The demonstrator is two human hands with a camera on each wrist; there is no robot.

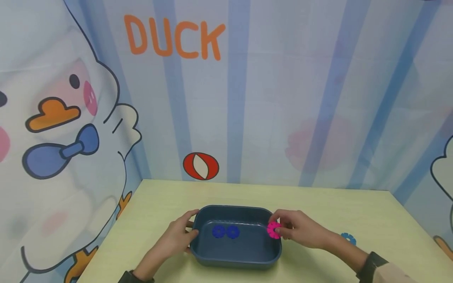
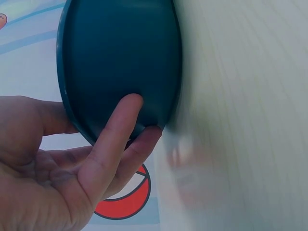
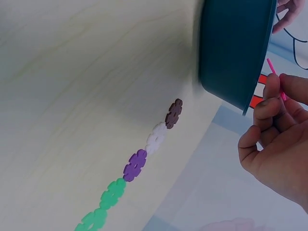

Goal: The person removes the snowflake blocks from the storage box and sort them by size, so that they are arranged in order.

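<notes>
A dark blue-green rectangular tray is gripped at its left end by my left hand. Fingers of that hand lie against the tray's outer wall in the left wrist view, with the thumb at the rim. My right hand pinches a pink notched disc between thumb and fingers, over the tray's right end. From the right wrist, the pink disc appears edge-on just beside the rim. Inside the tray, two blue notched discs lie side by side.
A light blue disc is on the pale table, partly behind my right forearm. The right wrist view has a line of discs: brown, white, purple and green. A duck-printed curtain stands behind the table.
</notes>
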